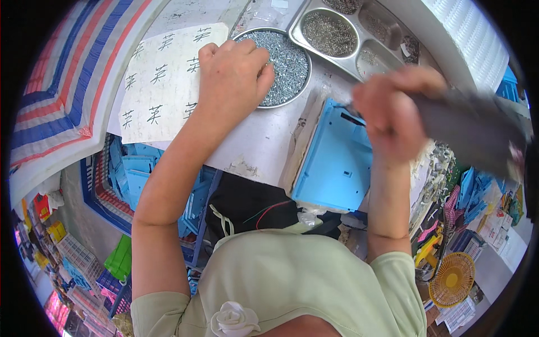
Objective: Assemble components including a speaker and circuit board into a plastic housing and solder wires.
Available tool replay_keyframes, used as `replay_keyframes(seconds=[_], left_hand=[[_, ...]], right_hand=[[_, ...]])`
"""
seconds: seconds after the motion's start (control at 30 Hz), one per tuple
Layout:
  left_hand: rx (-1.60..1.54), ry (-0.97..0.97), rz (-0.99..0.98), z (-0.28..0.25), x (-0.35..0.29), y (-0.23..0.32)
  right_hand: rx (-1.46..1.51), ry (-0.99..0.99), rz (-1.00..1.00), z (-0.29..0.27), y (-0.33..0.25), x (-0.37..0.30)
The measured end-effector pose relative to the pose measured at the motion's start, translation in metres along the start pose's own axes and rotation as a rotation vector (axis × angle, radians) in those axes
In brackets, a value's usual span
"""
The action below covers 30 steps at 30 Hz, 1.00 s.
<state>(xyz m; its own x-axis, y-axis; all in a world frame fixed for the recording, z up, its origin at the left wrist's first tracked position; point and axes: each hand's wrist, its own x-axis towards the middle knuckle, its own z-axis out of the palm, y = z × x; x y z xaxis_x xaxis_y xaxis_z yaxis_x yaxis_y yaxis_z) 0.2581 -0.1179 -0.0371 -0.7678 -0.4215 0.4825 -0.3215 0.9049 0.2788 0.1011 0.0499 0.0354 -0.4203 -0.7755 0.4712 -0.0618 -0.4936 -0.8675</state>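
My left hand [233, 73] is over the left rim of a round metal dish [309, 72] full of small silvery screws [281, 64]. Its fingers are curled in, and anything between them is hidden. My right hand [393, 109], smeared by motion, is closed around a dark, thick electric screwdriver [471, 129], whose body sticks out to the right. Below that hand lies a light blue plastic panel [334, 165] with a raised rim and small slots, on a worn board [306, 140] at the table's front edge.
A metal compartment tray [364, 73] with small metal parts stands beyond the dish. A sheet with handwritten characters [154, 95] lies at the left. Baskets of blue plastic parts [137, 168] stand below left. More parts [441, 174] and a yellow basket [452, 278] are at the right.
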Motion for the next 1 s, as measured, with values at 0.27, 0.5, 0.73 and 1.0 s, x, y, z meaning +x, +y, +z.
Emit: replay_keyframes(seconds=[0.27, 0.5, 0.73, 1.0], left_hand=[[-0.303, -0.054, 0.107, -0.013, -0.013, 0.029], [-0.453, -0.141, 0.221, -0.027, -0.023, 0.068], [-0.52, -0.181, 0.228, -0.038, -0.028, 0.075], [-0.416, -0.298, 0.361, -0.048, -0.035, 0.077]], right_hand=[[-0.108, -0.027, 0.037, 0.007, 0.002, -0.021], [0.113, -0.107, -0.011, 0.007, -0.023, -0.01], [0.186, -0.2, 0.017, 0.021, -0.049, -0.02], [0.183, -0.18, 0.097, 0.039, -0.051, -0.035]])
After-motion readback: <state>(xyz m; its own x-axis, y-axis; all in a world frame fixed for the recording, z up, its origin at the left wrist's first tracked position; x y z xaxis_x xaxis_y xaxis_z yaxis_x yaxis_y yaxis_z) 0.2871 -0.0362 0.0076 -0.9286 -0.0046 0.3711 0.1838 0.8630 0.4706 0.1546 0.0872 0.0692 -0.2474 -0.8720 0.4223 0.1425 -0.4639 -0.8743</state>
